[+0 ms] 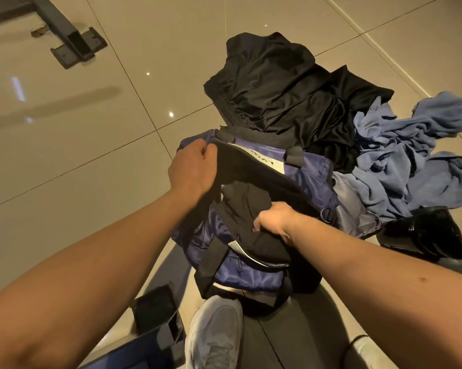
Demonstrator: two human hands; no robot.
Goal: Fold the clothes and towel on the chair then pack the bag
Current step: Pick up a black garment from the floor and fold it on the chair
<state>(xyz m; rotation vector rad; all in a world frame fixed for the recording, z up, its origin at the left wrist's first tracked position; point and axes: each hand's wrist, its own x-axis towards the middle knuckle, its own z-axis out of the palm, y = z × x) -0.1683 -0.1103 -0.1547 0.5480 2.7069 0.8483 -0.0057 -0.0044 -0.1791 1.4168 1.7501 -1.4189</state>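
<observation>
A navy-blue bag [254, 275] with black straps lies open in front of me. My left hand [192, 169] grips the black edge of the bag's opening at its far left and pulls it up. Fingers curled, my right hand [274, 221] holds a black garment [246, 206] that sits inside the bag's mouth. Behind the bag lies a heap of black clothes [275, 89]. A crumpled blue towel [416, 161] spreads to the right of that heap.
A glossy black object [427, 235] sits at the right, below the towel. My grey sneaker [214, 334] stands under the bag on the beige tiled floor [78, 155]. A dark metal foot [75, 46] sits at the top left, another [158, 312] by my shoe.
</observation>
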